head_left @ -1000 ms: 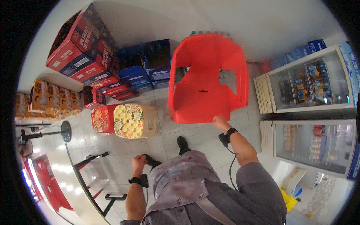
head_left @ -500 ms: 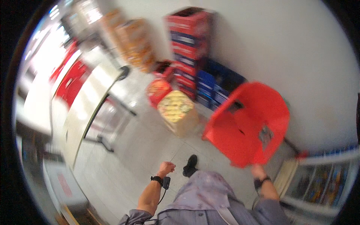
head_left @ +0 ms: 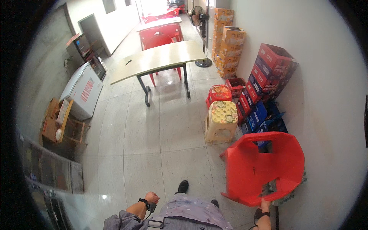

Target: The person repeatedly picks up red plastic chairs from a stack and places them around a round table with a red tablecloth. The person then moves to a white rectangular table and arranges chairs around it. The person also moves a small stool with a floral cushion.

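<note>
At the right, a red plastic chair (head_left: 243, 168) with cut-out openings is next to the wall. My right hand (head_left: 264, 206) grips its near rim, beside one of the openings. The fingertips are partly hidden by the rim. Low in the middle, my left hand (head_left: 153, 197) hangs in front of my body, loosely curled and holding nothing. Just beyond the chair stands a cream plastic stool (head_left: 220, 124) with a yellow flowered top. A red stool (head_left: 219, 93) touches or nearly touches it from behind.
Stacked red and blue cartons (head_left: 264, 73) line the right wall, with yellow boxes (head_left: 231, 48) farther back. A pale table (head_left: 165, 55) stands ahead, near a standing fan (head_left: 198, 17). On the left are a white chest freezer (head_left: 82, 90) and a small wooden table (head_left: 66, 119).
My view has turned left, so the table now lies ahead and the freezer shows at left. The red chair, still in my right hand, appears lower in the picture.
</note>
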The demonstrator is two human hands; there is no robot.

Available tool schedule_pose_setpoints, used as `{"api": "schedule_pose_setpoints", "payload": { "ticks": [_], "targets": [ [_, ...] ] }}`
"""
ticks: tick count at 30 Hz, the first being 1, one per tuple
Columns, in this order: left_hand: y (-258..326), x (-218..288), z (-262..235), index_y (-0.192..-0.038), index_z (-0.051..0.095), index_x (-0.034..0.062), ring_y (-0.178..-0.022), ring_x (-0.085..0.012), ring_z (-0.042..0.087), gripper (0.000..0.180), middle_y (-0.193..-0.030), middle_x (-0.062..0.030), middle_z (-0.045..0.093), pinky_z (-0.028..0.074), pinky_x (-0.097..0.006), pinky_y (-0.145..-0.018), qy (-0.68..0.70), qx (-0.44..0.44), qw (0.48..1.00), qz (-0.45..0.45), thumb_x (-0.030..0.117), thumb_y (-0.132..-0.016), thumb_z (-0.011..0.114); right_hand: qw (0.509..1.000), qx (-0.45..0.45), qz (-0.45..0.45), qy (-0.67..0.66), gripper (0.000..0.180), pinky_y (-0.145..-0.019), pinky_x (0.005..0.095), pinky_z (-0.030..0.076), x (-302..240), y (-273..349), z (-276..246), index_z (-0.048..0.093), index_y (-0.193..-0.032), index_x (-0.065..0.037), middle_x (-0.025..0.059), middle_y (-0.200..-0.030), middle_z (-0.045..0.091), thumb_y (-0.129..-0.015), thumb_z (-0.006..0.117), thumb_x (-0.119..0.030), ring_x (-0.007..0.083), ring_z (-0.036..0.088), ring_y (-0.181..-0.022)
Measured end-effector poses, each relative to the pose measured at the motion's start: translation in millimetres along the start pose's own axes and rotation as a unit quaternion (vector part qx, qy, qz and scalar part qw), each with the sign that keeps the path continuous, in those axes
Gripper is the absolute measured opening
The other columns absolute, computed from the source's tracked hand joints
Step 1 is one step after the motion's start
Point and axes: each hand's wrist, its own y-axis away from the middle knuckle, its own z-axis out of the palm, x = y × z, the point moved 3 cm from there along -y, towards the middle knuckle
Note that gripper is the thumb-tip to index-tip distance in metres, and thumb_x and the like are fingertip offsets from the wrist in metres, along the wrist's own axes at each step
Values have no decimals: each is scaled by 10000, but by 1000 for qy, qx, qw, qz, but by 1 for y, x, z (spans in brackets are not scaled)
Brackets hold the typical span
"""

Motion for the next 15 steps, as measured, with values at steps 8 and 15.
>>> {"api": "schedule_pose_setpoints", "payload": {
  "ticks": [8, 15],
  "targets": [
    [85, 77, 89, -800, 699, -6, -587, -128, 610, 214, -676, -56, 668, 486, -282, -562, 26, -27, 993, 107, 207, -799, 674, 941, -120, 54, -313, 362, -710, 494, 526, 25, -53, 61, 493, -1189, -39, 114, -1071, 590, -875, 612, -173, 313, 614, -924],
    [122, 108, 121, -874, 715, 23, -670, -136, 641, 229, -730, -62, 686, 508, -302, -632, 68, -19, 974, 214, 234, -811, 652, 946, -91, 82, -300, 347, -553, 430, 524, 30, -31, 119, 491, -1114, -56, 103, -962, 589, -826, 566, -235, 271, 620, -728]
  ]
}}
